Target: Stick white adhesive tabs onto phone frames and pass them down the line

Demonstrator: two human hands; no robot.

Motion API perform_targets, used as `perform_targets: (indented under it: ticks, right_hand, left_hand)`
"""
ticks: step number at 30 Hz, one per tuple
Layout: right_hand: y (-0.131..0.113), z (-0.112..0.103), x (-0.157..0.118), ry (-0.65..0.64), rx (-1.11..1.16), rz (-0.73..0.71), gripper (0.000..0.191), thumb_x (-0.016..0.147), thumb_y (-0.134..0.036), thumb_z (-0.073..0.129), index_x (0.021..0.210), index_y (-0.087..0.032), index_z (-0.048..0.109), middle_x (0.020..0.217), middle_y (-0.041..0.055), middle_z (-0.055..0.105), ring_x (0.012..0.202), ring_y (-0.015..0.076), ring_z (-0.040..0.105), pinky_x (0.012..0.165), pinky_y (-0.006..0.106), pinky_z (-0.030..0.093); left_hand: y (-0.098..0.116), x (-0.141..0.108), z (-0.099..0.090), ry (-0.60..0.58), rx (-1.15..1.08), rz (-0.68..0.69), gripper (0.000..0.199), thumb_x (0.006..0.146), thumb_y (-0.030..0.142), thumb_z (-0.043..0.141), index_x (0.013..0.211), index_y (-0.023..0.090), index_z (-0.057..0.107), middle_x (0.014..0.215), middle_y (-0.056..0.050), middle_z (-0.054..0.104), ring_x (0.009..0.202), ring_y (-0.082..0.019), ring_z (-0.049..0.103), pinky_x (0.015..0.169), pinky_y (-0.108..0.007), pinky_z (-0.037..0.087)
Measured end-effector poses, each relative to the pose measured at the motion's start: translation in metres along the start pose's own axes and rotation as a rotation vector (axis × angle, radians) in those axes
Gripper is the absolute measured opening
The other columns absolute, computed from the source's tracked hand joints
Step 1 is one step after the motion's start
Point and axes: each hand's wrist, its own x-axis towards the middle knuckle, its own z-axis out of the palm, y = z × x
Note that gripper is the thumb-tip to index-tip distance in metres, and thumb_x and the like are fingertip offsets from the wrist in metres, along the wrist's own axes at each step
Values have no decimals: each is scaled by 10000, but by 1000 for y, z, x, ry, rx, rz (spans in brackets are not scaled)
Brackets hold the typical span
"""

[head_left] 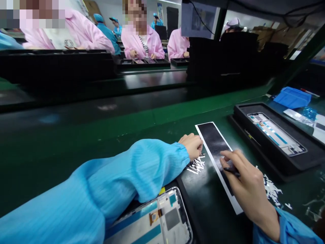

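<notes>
My left hand (192, 145) is closed, its fingers curled down beside the left edge of a long black sheet with a white border (212, 139). What its fingertips hold, if anything, is hidden. A heap of small white strips (196, 166) lies just below that hand. Over the sheet's lower half, my right hand (245, 183) grips a dark slim tool (232, 171), whose kind I cannot make out. Under my left sleeve, partly covered, a phone frame with blue strips (172, 217) rests in a black tray (186, 193).
Another phone frame (278, 134) lies in a stacked black foam tray (266, 159) on the right. White scraps (271, 189) are scattered beside my right hand. A blue bin (291, 97) stands at far right. Across the bench, people in pink jackets (142, 44) work behind black trays (58, 66).
</notes>
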Motion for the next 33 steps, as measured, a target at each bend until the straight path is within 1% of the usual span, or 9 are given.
perform_targets:
  ticks: [6,10,14,20,23,25,28,31,33]
  right_hand:
    - [0,2,-1,-45,35,50,195,843,-54,405,952,-135,545,771,45,564,636,153,555,567,246,409]
    - [0,8,-2,-104,110,102,203,840,-59,396,947,-144,546,771,44,555,642,163,558,563,259,404]
    - [-4,14,0,-156,229,153,194,870,-78,414,1004,-129,545,803,44,557,680,155,560,581,250,405]
    - [-8,6,9,-238,451,168,197,895,-75,454,754,-185,537,702,-35,540,628,82,519,575,169,392]
    - [-12,-6,10,-245,488,177,197,909,-103,467,751,-189,547,675,-45,516,583,75,490,539,164,383]
    - [-18,-15,6,-223,471,131,189,905,-91,452,785,-192,556,698,-30,530,588,87,501,542,183,389]
    - [-24,-28,-7,-182,293,-118,234,884,-59,390,916,-181,587,738,24,586,633,143,552,574,248,419]
    - [-21,-37,-23,-198,117,-380,343,894,-75,303,1116,-132,558,838,83,648,703,185,606,628,290,465]
    - [-15,-43,-34,-195,45,-346,331,911,-122,361,1214,-113,495,889,94,654,738,187,624,650,277,482]
  left_hand:
    - [0,-12,-3,78,-64,65,93,886,196,532,855,128,587,907,-33,597,918,-193,557,821,-386,455]
    - [-3,-24,-12,149,-185,119,154,866,129,441,729,172,496,688,13,520,753,-166,487,719,-310,387]
    - [0,-34,-14,154,-294,195,169,861,141,429,698,182,444,662,22,484,713,-157,446,695,-291,338]
    - [8,-45,-10,108,-484,249,119,834,162,461,719,179,487,698,14,521,710,-149,462,693,-282,334]
    - [7,-50,-14,41,-629,241,197,859,239,426,718,170,544,687,3,585,667,-130,516,658,-242,390]
    - [7,-55,-18,-57,-750,256,277,873,291,408,702,158,581,681,-10,626,676,-128,561,684,-227,431]
    - [10,-63,-20,-240,-997,264,241,827,293,490,672,150,605,634,-9,629,693,-132,583,744,-230,446]
    - [18,-68,-14,-369,-1127,228,153,765,264,564,686,148,624,578,12,603,591,-107,529,642,-211,415]
    - [26,-69,-5,-393,-1124,173,132,743,260,574,693,147,621,559,19,594,546,-98,486,578,-207,376]
